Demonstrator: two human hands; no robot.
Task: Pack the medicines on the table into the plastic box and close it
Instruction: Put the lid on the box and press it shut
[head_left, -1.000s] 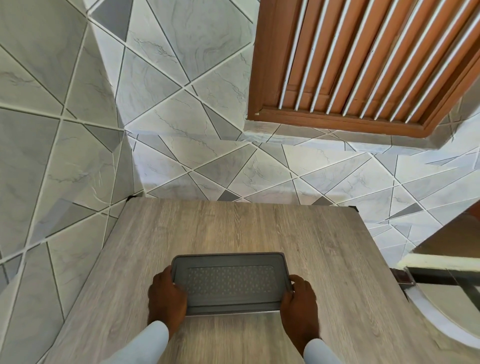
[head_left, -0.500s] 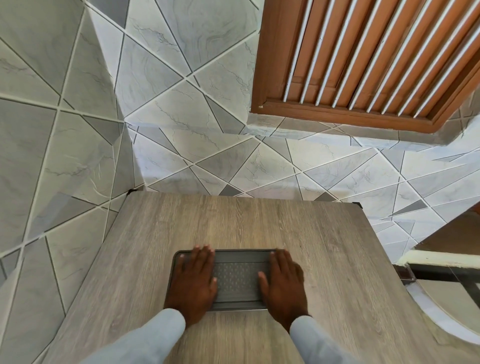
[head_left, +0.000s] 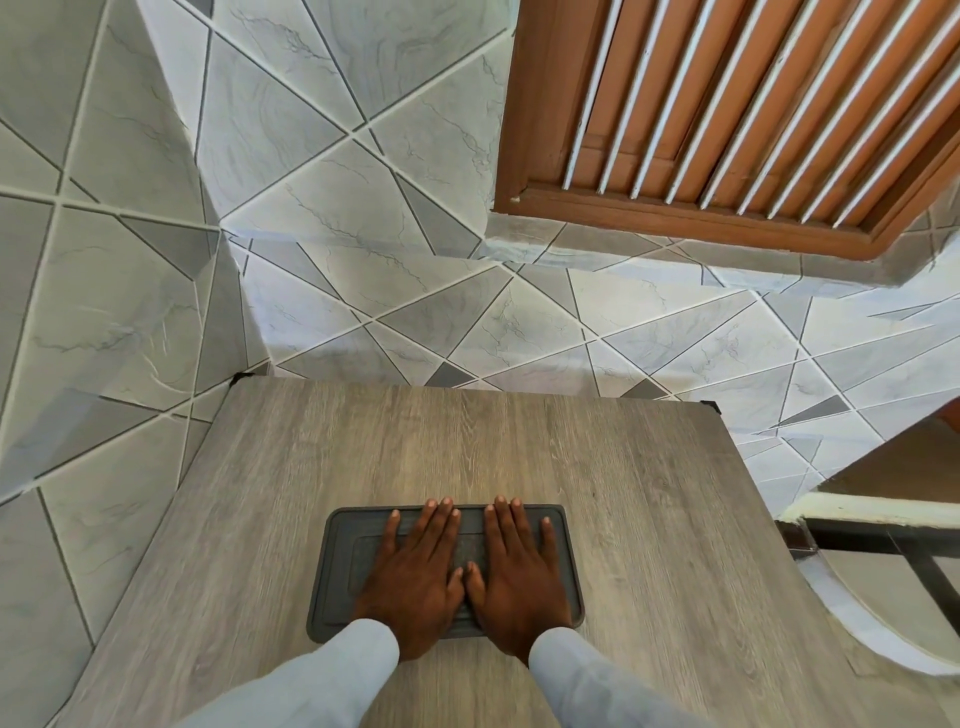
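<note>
A dark grey plastic box (head_left: 340, 566) lies flat near the front of the wooden table (head_left: 519, 447), its lid down on top. My left hand (head_left: 415, 577) rests palm down on the lid's left half, fingers spread. My right hand (head_left: 514, 577) lies flat on the right half, thumbs almost touching in the middle. Both hands hold nothing. No medicines show on the table; the box's inside is hidden by the lid.
Grey tiled walls (head_left: 311, 260) meet in a corner behind and left of the table. A brown louvred window frame (head_left: 727, 130) is at upper right. A dark metal rail (head_left: 883, 540) stands just past the table's right edge.
My hands left the box's short sides, came onto the lid, and have slid together toward its middle. The view has tilted slightly.
</note>
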